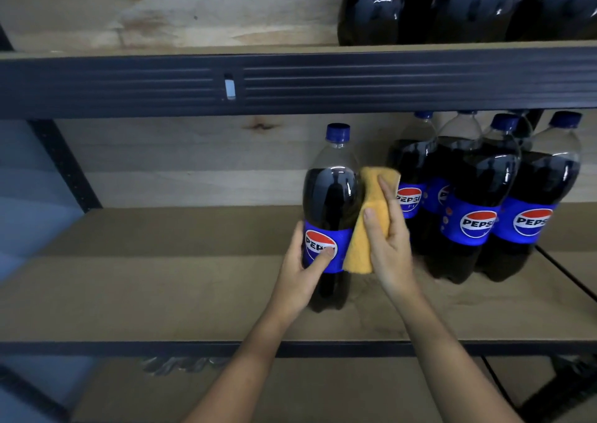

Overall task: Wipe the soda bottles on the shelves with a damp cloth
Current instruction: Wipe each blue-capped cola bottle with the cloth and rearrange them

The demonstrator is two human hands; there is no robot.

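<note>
Yellow cloth (366,228), soft and limp, draped over the right hand (389,245): thumb and fingers curl round it and press it to the right flank of the lone bottle (331,215). Left hand (302,269) grips the same bottle at the blue label, thumb across the logo, steadying it.

Bottle stands upright on the middle shelf (161,293), roughly centre frame. Cluster of bottles (478,203) at its 3 o'clock, just beside the cloth hand. More bottles (468,5) on the upper shelf at 1 o'clock, only the lower halves in view.

Handling, judged:
- Bottle looks full, so heavy and bottom-stable, but tall; a side push from wiping could tip it without the counter-hold.
- Thin plastic, smooth and glossy; slicker once damp. The label band gives more friction than the bare shoulder.
- Best hold: mid-body at the label, as now, or the neck under the cap (338,132) when turning it.
- Cloth conforms to the curve; whether it is wet, cannot tell.
- Cluster is close, so watch knuckle clearance on the right side.
</note>
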